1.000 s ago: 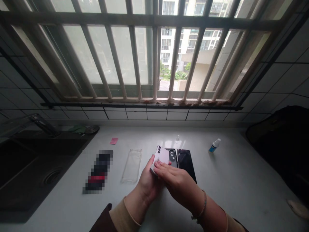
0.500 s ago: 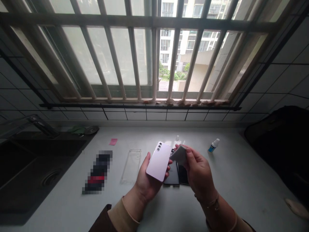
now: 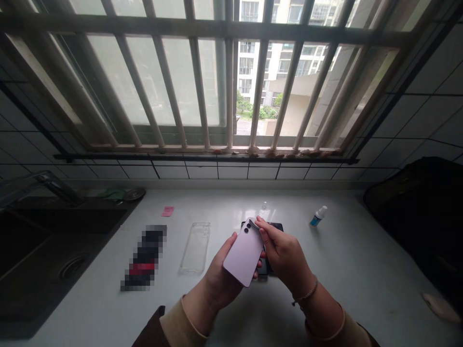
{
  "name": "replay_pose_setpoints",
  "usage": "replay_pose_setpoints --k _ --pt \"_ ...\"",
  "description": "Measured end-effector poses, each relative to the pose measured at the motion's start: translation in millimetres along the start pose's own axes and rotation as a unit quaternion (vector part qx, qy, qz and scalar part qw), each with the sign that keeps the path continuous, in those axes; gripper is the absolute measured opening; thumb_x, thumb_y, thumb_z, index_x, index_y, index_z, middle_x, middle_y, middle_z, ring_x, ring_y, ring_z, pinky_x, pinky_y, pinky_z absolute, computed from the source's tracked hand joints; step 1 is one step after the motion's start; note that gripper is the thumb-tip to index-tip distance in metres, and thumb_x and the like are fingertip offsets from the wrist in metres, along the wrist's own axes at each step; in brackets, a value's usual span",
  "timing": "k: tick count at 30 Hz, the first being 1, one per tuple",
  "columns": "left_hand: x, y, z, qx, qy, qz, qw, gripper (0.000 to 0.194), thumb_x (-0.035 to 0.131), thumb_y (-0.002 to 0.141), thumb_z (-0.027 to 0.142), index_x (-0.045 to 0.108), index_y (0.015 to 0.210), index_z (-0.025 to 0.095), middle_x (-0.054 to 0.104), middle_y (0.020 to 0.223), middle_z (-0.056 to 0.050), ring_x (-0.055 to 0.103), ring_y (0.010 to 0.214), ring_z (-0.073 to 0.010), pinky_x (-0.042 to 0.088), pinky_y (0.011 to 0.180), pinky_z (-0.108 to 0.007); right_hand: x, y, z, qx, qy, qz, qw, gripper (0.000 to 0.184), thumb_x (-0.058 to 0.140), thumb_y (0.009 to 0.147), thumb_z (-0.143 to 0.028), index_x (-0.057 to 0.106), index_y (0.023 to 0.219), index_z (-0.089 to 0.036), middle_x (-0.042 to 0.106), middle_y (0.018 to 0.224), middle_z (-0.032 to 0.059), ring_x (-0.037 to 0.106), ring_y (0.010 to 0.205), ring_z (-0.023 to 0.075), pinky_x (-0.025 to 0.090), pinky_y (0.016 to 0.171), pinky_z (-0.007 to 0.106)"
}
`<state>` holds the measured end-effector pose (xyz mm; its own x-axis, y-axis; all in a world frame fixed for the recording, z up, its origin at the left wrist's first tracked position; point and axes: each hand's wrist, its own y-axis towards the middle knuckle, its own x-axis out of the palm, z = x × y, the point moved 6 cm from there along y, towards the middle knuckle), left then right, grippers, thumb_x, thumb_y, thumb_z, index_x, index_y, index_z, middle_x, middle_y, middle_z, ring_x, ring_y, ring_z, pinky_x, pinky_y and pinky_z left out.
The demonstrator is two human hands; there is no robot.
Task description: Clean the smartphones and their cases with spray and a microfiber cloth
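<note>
My left hand (image 3: 220, 279) is wrapped round a pale lilac smartphone (image 3: 243, 258), its back and camera lenses turned up. With fingers pressed together, my right hand (image 3: 285, 248) holds a grey cloth (image 3: 253, 223) against the phone's top end by the lenses; most of the cloth is hidden under the fingers. Beneath the hands, dark phone-like items (image 3: 277, 225) lie on the counter, largely covered from view. To the left of the phone a clear phone case (image 3: 195, 247) lies flat.
On the white counter (image 3: 343, 289) stand a small spray bottle (image 3: 318, 217) to the right and a pink paper piece (image 3: 167, 211) at the left. A pixelated dark item (image 3: 146, 253) lies near the sink (image 3: 21, 241). A black bag (image 3: 419, 217) is at the far right.
My right hand has brought the cloth left onto the phone's camera end. The phone has shifted slightly right and towards me in my left hand.
</note>
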<state>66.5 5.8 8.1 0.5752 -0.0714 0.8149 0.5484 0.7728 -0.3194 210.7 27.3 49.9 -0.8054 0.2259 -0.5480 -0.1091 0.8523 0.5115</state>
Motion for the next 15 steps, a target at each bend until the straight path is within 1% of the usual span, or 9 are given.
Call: replay_pose_setpoints --k 3,6,9,11,13,15 --pt "-2.2 1 4 0.015 0.005 0.002 1.000 0.063 0.052 0.102 0.055 0.060 0.142 0.007 0.074 0.109 -0.020 0.071 0.087 -0.0261 0.056 0.069 -0.033 4 -2 -8 -0.048 -0.014 -0.007 0.999 0.038 0.049 0.107 -0.022 0.068 0.140 -0.028 0.065 0.146 0.0043 0.059 0.139 0.0264 0.052 0.116 0.047" --pt "-8.3 6 9 0.042 -0.022 0.020 0.999 0.056 0.055 0.102 0.051 0.061 0.142 0.011 0.074 0.113 -0.016 0.072 0.091 -0.0254 0.058 0.074 -0.034 14 -6 -15 -0.092 -0.013 -0.052 0.994 0.040 0.050 0.106 -0.017 0.068 0.140 -0.028 0.066 0.145 0.0044 0.060 0.138 0.0255 0.052 0.118 0.046" --pt "-16.5 12 12 0.059 -0.070 0.055 0.994 0.054 0.055 0.103 0.048 0.064 0.137 0.008 0.075 0.118 -0.017 0.072 0.102 -0.0259 0.057 0.090 -0.035 25 -13 -27 -0.148 -0.007 -0.096 0.984 0.042 0.051 0.104 -0.013 0.066 0.142 -0.026 0.068 0.143 0.0051 0.063 0.135 0.0242 0.053 0.117 0.044" --pt "-21.6 14 13 0.056 -0.080 0.071 0.993 0.057 0.055 0.102 0.050 0.065 0.133 0.003 0.075 0.115 -0.020 0.072 0.105 -0.0275 0.056 0.097 -0.036 29 -18 -37 -0.185 -0.005 -0.109 0.977 0.044 0.051 0.104 -0.011 0.064 0.143 -0.025 0.068 0.142 0.0063 0.064 0.133 0.0234 0.053 0.117 0.044" --pt "-26.7 16 14 0.044 -0.074 0.083 0.993 0.063 0.054 0.101 0.055 0.066 0.130 0.000 0.076 0.107 -0.022 0.074 0.097 -0.0280 0.057 0.094 -0.037 31 -22 -49 -0.220 0.003 -0.119 0.968 0.045 0.052 0.103 -0.009 0.063 0.145 -0.023 0.069 0.141 0.0074 0.065 0.133 0.0229 0.053 0.118 0.043" --pt "-31.1 16 15 0.024 -0.074 0.093 0.993 0.069 0.054 0.100 0.060 0.066 0.127 -0.003 0.077 0.098 -0.021 0.073 0.084 -0.0259 0.059 0.085 -0.036 31 -26 -59 -0.244 0.023 -0.130 0.961 0.047 0.054 0.102 -0.009 0.061 0.146 -0.023 0.070 0.140 0.0073 0.065 0.133 0.0226 0.053 0.118 0.042"
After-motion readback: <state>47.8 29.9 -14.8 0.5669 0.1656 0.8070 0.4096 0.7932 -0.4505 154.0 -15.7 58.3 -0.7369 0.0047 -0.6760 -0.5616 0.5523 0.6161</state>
